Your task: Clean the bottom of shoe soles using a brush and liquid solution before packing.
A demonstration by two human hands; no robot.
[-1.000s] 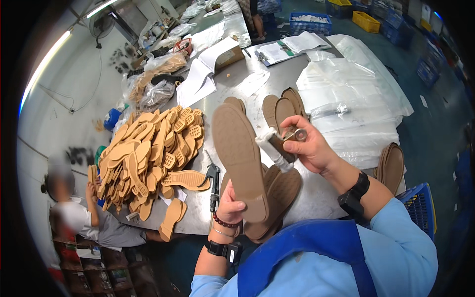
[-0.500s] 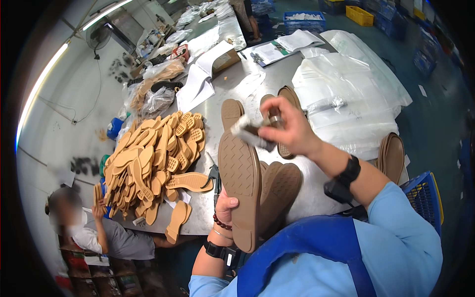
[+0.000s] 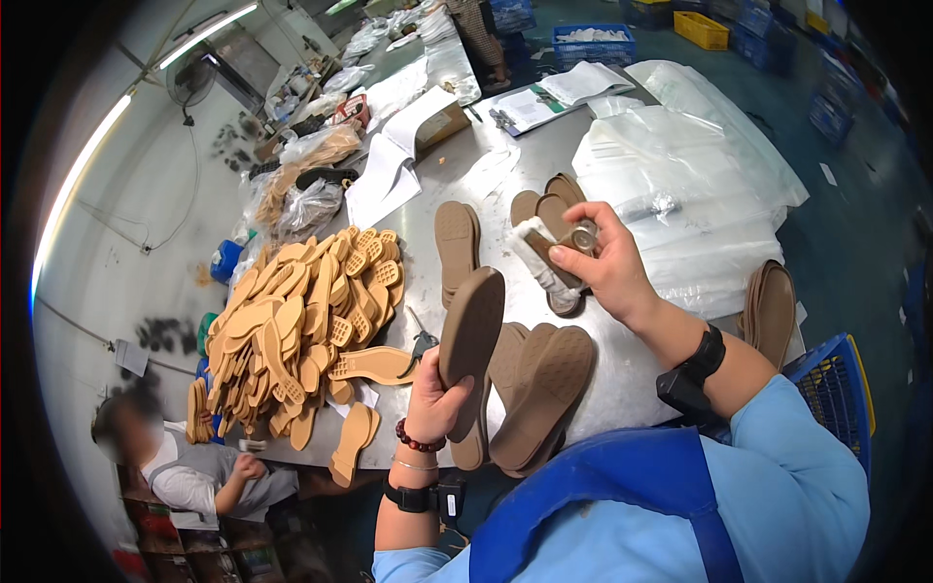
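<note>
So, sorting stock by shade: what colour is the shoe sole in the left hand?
Brown, a dull tan-brown, seen in the head view: the shoe sole held in the left hand.

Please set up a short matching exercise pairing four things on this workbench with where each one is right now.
Things:
1. brown shoe sole
2. white brush
3. pile of tan soles
4. clear plastic bags

Places:
A. heaped on the table's left side
B. in the right hand
C. stacked on the table's right side
D. in the left hand

Pairs: 1-D, 2-B, 3-A, 4-C
</note>
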